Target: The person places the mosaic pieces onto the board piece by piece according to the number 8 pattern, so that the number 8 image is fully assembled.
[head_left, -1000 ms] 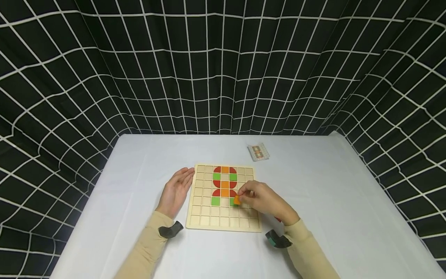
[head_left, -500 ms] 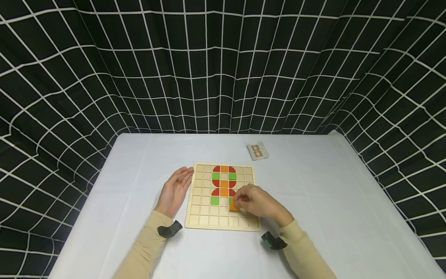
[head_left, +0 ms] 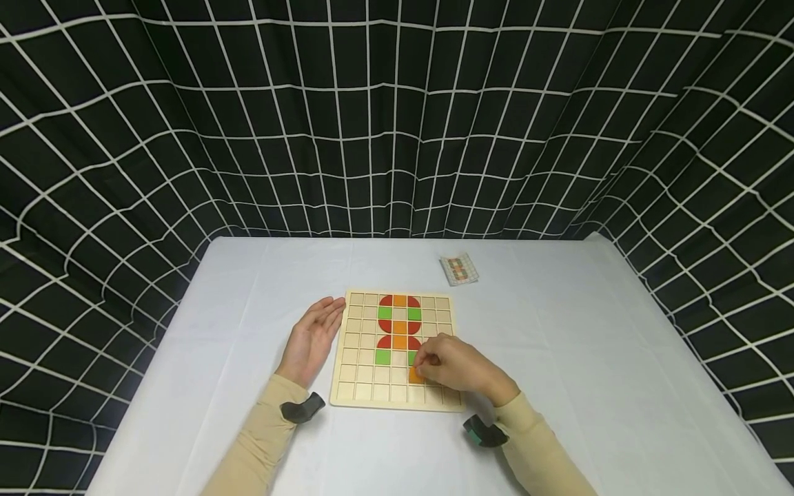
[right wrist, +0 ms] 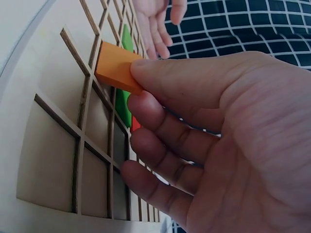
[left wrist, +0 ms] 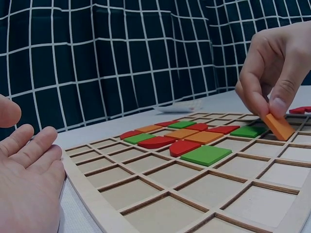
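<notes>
An orange square tile point(right wrist: 115, 67) is pinched between the thumb and index finger of my right hand point(head_left: 455, 362). It stands tilted, its lower edge at a cell just in front of the right green tile point(left wrist: 248, 131). The wooden grid board point(head_left: 366, 394) lies flat on the table, with red rounded tiles point(head_left: 384, 342), orange squares point(head_left: 400, 328) and green squares point(head_left: 382, 357) set in its middle columns. My left hand point(head_left: 312, 342) rests along the board's left edge, palm turned inward, fingers straight, holding nothing.
Behind the board, toward the right, lies a small pattern card point(head_left: 459, 269) in a clear sleeve. Red pieces point(left wrist: 301, 110) lie on the table past the board's right side. Black gridded curtains point(head_left: 397, 124) surround the white table point(head_left: 558, 344).
My right hand has brought the orange tile toward me and slightly left, from over the right green tile down to the cell in front of it. My left hand has stayed put.
</notes>
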Demonstrator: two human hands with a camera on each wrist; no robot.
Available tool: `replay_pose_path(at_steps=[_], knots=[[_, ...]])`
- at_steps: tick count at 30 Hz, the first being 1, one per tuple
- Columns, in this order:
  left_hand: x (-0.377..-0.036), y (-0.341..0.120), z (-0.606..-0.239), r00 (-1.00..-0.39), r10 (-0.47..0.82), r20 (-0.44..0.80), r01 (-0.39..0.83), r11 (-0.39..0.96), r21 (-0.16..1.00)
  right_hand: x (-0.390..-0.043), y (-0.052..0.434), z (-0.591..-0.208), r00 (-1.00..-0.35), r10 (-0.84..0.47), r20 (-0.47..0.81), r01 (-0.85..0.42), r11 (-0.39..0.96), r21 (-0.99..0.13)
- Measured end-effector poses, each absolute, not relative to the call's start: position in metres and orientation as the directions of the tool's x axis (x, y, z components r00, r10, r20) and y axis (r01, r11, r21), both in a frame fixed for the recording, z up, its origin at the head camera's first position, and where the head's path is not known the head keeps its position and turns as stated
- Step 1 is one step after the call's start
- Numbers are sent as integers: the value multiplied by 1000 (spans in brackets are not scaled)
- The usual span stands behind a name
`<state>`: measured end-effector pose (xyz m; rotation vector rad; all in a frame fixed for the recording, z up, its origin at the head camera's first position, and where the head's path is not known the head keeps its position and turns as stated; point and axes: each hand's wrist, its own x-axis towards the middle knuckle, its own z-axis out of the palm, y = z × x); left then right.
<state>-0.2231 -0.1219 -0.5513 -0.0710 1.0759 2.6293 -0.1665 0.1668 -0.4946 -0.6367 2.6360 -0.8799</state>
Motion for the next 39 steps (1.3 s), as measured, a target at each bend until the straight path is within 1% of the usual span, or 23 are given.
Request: replay_pose_path(at_steps=[7,19,31,39], knots=[[-223,-122,-551,-952,264,-153,-296,-676,675,-165,166,-497,-861,-491,-130,-332,738,-587],[-223,-122,-552,-953,268,-144,-292,-673,679,-164,163,-498,-880,-455,-138,-309,768,-561],[-223,-123,-553,-955,267,-130,-283,-683,674,-164,162,-496,-883,-447,-145,-295,768,-569],[-223,-122,-553,-955,263,-138,-286,-689,666,-164,164,-496,-874,-468,-130,-322,759,-566]])
